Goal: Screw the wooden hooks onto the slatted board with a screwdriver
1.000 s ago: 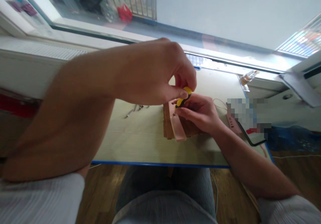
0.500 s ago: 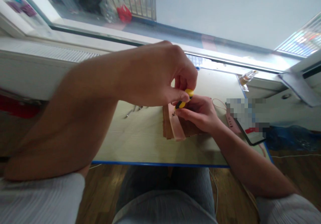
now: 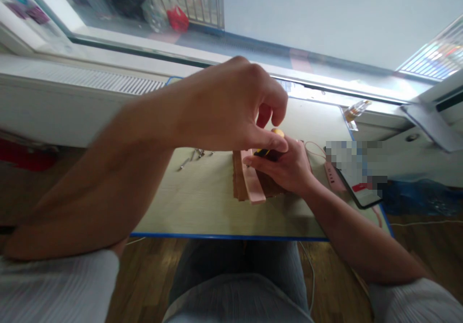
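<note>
The tabletop (image 3: 202,202) lies steady below me, its blue edge near my lap. Above it, the largest change is in my left hand (image 3: 237,103): half a second ago its thumb and forefinger were pinching the handle, and now they stand spread, with a gap between them around the upper end. The thumb passes across the handle in my view, so I cannot tell whether it touches. I judge that the handle is not being turned at this instant, and that this is a pause in the twisting grip.

My right hand (image 3: 291,166), lower and nearer the board, is closed around the handle's lower part, as far as I can make out. Its thumb reaches further left than before, over the strip, and mostly hides the metal bit that showed there. I take this hand to be steadying the tool alone.

The brown board (image 3: 272,185) lies under both hands, partly covered by the right. Along its left side the pink strip (image 3: 254,185) runs out toward me from under my fingers.

Smaller again, the yellow-and-black handle (image 3: 263,152) leans between my two hands, its tip hidden. A few loose metal pieces (image 3: 183,164) lie left of the board, below my left wrist.
</note>
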Motion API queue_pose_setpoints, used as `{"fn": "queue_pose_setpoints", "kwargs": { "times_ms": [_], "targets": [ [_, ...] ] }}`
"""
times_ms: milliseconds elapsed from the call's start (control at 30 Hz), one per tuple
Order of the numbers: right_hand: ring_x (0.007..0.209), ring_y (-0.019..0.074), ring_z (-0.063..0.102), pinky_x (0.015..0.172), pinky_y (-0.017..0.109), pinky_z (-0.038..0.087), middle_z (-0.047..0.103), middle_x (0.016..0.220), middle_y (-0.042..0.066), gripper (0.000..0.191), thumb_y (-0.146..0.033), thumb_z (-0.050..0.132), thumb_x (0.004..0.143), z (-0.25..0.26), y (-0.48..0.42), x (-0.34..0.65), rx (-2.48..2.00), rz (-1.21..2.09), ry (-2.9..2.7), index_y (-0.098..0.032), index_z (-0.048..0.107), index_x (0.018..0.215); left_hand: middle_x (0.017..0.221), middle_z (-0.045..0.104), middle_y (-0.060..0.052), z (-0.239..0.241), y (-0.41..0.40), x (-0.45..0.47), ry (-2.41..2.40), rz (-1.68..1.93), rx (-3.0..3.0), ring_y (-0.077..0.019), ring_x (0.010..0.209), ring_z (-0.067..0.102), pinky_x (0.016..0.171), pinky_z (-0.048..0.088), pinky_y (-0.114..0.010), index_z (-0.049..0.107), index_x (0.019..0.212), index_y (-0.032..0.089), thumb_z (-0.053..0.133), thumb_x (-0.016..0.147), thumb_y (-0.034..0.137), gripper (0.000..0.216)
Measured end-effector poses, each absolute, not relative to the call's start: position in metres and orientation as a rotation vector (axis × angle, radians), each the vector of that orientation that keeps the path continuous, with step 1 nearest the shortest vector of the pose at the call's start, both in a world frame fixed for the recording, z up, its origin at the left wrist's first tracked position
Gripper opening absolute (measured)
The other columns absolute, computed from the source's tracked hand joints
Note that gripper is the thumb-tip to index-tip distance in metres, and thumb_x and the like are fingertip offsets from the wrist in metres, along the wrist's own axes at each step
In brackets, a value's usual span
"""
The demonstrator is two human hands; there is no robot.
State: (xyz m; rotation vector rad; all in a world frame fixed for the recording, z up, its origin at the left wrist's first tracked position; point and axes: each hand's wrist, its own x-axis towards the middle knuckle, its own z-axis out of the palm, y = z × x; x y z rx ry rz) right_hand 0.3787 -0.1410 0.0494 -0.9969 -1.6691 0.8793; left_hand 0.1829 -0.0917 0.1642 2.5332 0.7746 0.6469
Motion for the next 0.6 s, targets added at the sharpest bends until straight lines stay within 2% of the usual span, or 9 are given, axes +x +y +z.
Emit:
{"fn": "queue_pose_setpoints", "kwargs": {
  "times_ms": [67, 167, 267, 367, 467, 600],
  "targets": [
    [0.066, 0.0126, 0.056, 0.062, 0.029, 0.053, 0.063, 0.071, -0.005, 0.034, -0.026, 0.100, 0.079, 0.051, -0.141, 0.378, -0.971, 0.905, -1.664, -0.023, 0.066, 0.079, 0.072, 0.070, 0.000, 0.163, -0.091, 0.183, 0.748, 0.641, 2.535, -0.0182, 0.077, 0.068, 0.083, 0.054, -0.033, 0.082, 0.080, 0.020, 0.093, 0.086, 0.037, 0.021],
    [0.066, 0.0120, 0.056, 0.060, 0.028, 0.051, 0.064, 0.073, -0.005, 0.033, -0.034, 0.100, 0.081, 0.046, -0.140, 0.382, -0.909, 0.996, -1.639, -0.023, 0.069, 0.085, 0.072, 0.072, 0.000, 0.162, -0.090, 0.180, 0.726, 0.628, 2.577, -0.0163, 0.071, 0.065, 0.076, 0.052, -0.032, 0.082, 0.078, 0.020, 0.088, 0.089, 0.029, 0.016],
    [0.075, 0.0144, 0.066, 0.069, 0.029, 0.058, 0.076, 0.088, 0.000, 0.030, -0.042, 0.096, 0.086, 0.038, -0.137, 0.388, -0.819, 1.207, -1.609, -0.021, 0.077, 0.097, 0.070, 0.072, 0.001, 0.165, -0.089, 0.174, 0.711, 0.615, 2.631, -0.0127, 0.062, 0.059, 0.065, 0.045, -0.029, 0.085, 0.079, 0.020, 0.082, 0.092, 0.027, 0.014],
    [0.080, 0.0160, 0.070, 0.073, 0.031, 0.059, 0.081, 0.093, 0.004, 0.033, -0.043, 0.095, 0.088, 0.033, -0.136, 0.392, -0.804, 1.296, -1.606, -0.020, 0.080, 0.106, 0.072, 0.074, 0.002, 0.168, -0.089, 0.168, 0.685, 0.563, 2.591, -0.0125, 0.063, 0.061, 0.067, 0.045, -0.027, 0.088, 0.086, 0.020, 0.081, 0.092, 0.029, 0.013],
    [0.070, 0.0133, 0.062, 0.063, 0.028, 0.052, 0.074, 0.081, -0.001, 0.030, -0.043, 0.096, 0.088, 0.034, -0.137, 0.390, -0.859, 1.193, -1.631, -0.021, 0.077, 0.095, 0.075, 0.076, 0.002, 0.168, -0.087, 0.165, 0.678, 0.534, 2.471, -0.0152, 0.071, 0.067, 0.076, 0.051, -0.028, 0.089, 0.089, 0.021, 0.083, 0.091, 0.035, 0.015],
    [0.064, 0.0121, 0.050, 0.056, 0.026, 0.043, 0.061, 0.070, -0.005, 0.033, -0.041, 0.095, 0.087, 0.043, -0.139, 0.388, -0.949, 1.029, -1.688, -0.024, 0.067, 0.083, 0.079, 0.077, 0.002, 0.164, -0.084, 0.168, 0.706, 0.581, 2.425, -0.0168, 0.073, 0.068, 0.076, 0.051, -0.031, 0.088, 0.088, 0.025, 0.091, 0.084, 0.034, 0.010]
  ]
}}
